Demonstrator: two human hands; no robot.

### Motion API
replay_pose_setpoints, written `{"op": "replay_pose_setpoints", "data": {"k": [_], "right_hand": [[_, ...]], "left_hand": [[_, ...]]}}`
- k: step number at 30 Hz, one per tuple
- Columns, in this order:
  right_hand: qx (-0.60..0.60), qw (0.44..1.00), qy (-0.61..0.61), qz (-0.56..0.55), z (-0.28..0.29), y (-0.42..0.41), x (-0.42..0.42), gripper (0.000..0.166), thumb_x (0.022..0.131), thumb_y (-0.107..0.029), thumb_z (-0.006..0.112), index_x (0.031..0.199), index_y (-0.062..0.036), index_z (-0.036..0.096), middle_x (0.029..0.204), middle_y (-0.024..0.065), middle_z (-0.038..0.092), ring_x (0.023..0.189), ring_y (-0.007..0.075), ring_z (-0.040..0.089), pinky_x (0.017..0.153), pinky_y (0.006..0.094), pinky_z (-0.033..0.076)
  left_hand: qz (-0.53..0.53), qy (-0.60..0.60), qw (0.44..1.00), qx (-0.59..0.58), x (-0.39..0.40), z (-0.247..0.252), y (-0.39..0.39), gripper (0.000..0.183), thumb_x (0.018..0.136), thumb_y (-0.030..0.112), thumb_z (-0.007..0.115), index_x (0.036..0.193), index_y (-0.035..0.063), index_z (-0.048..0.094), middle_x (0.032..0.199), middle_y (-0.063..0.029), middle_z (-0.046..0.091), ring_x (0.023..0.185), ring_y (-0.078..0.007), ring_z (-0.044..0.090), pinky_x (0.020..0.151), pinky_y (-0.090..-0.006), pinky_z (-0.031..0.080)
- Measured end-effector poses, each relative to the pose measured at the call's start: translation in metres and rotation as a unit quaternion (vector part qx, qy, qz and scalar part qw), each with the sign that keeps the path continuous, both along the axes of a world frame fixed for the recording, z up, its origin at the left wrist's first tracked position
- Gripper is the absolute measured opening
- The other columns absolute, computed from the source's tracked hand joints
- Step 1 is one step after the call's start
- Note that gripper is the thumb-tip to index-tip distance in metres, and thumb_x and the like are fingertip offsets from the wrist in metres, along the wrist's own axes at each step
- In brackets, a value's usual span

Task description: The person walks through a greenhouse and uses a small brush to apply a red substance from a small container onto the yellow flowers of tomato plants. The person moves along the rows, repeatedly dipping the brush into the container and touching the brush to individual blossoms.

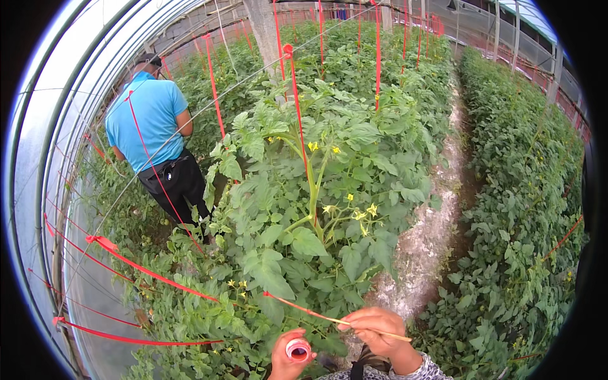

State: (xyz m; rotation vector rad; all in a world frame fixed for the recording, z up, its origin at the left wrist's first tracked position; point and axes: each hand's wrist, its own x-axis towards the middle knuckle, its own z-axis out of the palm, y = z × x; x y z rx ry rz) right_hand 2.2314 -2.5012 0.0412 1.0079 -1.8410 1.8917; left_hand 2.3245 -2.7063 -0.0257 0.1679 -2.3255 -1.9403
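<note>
My left hand (286,357) holds a small open bottle (298,350) with dark red liquid inside, its mouth facing up. In my right hand (376,328) is a thin wooden stick (327,318), pinched between thumb and fingers. The stick's far tip is red and points left, above the leaves. Beyond both hands stands a tomato plant (311,190) with a thick green stem. It bears an open cluster of yellow flowers (363,214) on its right side and more yellow flowers (313,146) near the top. A red twine (297,104) runs up from its stem.
A person in a blue shirt (147,118) stands at the left, back turned, among the plants. A wire (209,108) crosses the view diagonally. Red straps (156,275) stretch at the lower left. A pale dirt path (422,237) runs between the rows; a concrete post (266,35) stands behind.
</note>
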Motion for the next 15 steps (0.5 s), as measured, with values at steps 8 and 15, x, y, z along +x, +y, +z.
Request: {"op": "replay_pose_setpoints", "data": {"k": [8, 15], "right_hand": [[-0.163, 0.977, 0.038, -0.128, 0.037, 0.063, -0.049, 0.023, 0.095, -0.019, 0.057, 0.102, 0.0021, 0.054, 0.094, 0.0199, 0.060, 0.076, 0.0284, 0.067, 0.069, 0.0365, 0.057], [-0.193, 0.972, 0.050, -0.126, 0.054, 0.074, -0.120, 0.017, 0.096, -0.011, 0.053, 0.105, 0.0030, 0.055, 0.102, 0.0194, 0.062, 0.083, 0.0264, 0.068, 0.077, 0.0352, 0.056]], "left_hand": [[0.003, 0.047, 0.996, 0.082, -0.041, 0.006, 0.054, 0.057, 0.067, -0.001, 0.083, 0.115, 0.0012, 0.052, 0.098, -0.0057, 0.062, 0.084, -0.0100, 0.059, 0.077, -0.0256, 0.049], [0.037, 0.010, 0.997, 0.074, -0.061, 0.028, 0.089, 0.056, 0.069, 0.002, 0.083, 0.117, 0.0011, 0.053, 0.094, -0.0033, 0.062, 0.085, -0.0096, 0.059, 0.078, -0.0247, 0.049]]}}
